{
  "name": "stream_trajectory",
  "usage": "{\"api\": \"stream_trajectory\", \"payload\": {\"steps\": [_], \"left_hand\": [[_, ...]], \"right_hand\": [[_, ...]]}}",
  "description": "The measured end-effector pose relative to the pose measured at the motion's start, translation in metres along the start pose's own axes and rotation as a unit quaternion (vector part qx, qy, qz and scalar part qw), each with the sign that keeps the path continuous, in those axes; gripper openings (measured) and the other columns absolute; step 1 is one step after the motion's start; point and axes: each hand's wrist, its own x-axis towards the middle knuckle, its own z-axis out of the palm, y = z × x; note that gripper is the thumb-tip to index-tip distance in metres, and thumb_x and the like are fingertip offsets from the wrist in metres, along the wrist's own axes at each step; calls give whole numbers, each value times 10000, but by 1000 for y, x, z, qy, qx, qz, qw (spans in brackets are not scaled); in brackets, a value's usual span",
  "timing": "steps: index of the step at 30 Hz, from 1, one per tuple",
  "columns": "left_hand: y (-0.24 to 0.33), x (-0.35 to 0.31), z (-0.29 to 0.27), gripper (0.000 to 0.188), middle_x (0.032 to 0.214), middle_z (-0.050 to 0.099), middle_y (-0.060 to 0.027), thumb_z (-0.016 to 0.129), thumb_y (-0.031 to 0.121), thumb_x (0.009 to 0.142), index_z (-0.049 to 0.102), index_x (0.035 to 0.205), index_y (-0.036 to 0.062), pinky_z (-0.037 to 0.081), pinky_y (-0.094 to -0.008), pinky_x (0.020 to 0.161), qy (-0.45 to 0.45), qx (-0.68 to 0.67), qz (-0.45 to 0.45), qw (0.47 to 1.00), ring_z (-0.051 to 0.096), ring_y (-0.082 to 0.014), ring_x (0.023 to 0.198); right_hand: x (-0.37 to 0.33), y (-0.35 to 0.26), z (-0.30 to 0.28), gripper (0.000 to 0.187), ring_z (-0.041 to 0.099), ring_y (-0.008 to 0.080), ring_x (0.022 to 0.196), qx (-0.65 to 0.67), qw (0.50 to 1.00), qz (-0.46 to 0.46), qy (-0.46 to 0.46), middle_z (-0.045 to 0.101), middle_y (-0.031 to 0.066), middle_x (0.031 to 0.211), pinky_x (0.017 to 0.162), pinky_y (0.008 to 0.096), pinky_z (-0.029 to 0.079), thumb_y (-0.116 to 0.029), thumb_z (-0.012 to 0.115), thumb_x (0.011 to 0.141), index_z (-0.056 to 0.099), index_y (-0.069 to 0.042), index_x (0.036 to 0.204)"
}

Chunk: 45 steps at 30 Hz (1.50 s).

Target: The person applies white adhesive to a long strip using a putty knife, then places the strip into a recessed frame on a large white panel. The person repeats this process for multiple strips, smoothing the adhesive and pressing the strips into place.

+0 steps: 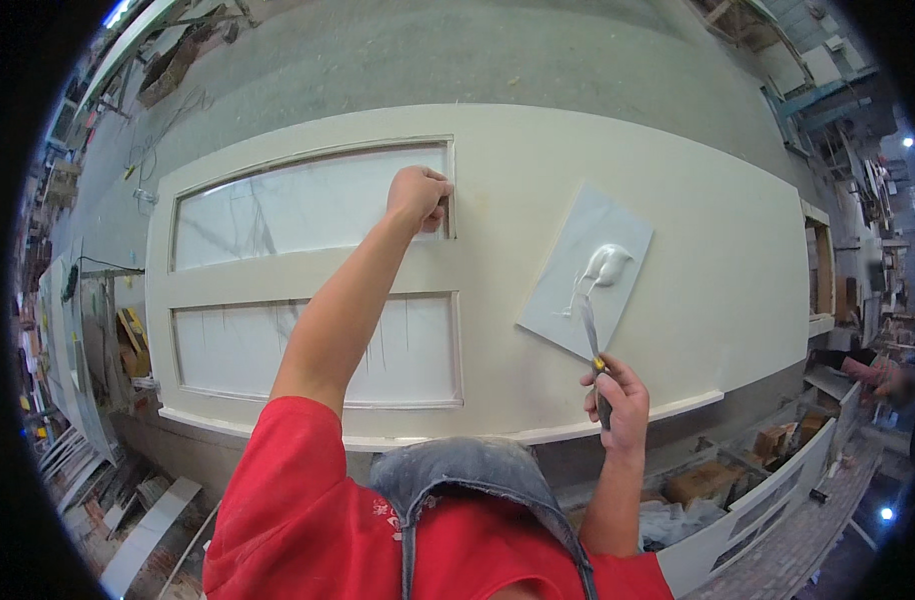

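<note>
A large cream door panel lies flat in front of me, with two long recessed panes on its left half. My left hand is closed at the right end of the far pane, its fingertips by the moulding there. Whatever it may hold is hidden. In my right hand, near the front edge, is a putty knife with a dark handle and a yellow band. Its blade points away from me, over a pale rectangular board. A mound of white paste sits on that board, with thin streaks trailing toward the blade.
The near pane shows several thin dark lines. At the lower right are cardboard boxes and clear plastic wrap beside a white slatted frame. Another person is at the far right. Grey floor stretches beyond the door.
</note>
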Motion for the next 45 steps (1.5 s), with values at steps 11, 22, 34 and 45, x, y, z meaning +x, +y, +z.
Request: {"api": "stream_trajectory", "payload": {"steps": [11, 22, 34, 45], "left_hand": [[-40, -2, -2, 491, 1281, 733, -196, 631, 78, 946, 589, 1417, -51, 567, -345, 939, 59, 139, 250, 956, 709, -264, 1132], [-43, -4, -7, 631, 1443, 618, -271, 607, 146, 934, 461, 1502, -88, 462, -393, 1133, -22, 84, 242, 966, 608, -348, 1341], [-50, -62, -29, 653, 1547, 533, -246, 600, 103, 955, 419, 1556, -75, 471, -372, 1110, 17, 92, 273, 957, 639, -303, 1285], [-178, -237, -189, 471, 1448, 610, -229, 557, 90, 1048, 506, 1482, -86, 462, -380, 1137, 294, 59, 254, 919, 593, -288, 1338]], "right_hand": [[-10, -8, 2, 415, 626, 142, 597, -20, 1000, -14, 13, 730, 180, 963, 470, 251, 447, -68, 667, 947, 627, 54, 1342], [-19, -21, 5, 424, 620, 132, 601, -57, 997, -15, 48, 738, 164, 974, 484, 243, 441, -95, 688, 950, 634, 58, 1341], [-13, -75, -15, 423, 718, 314, 867, -471, 860, -151, 127, 755, 160, 972, 803, 405, 553, -196, 706, 906, 669, -57, 1303], [53, -52, -21, 285, 706, 420, 994, -601, 770, -205, 58, 746, 204, 1056, 883, 520, 551, -196, 639, 938, 710, -64, 1181]]}}
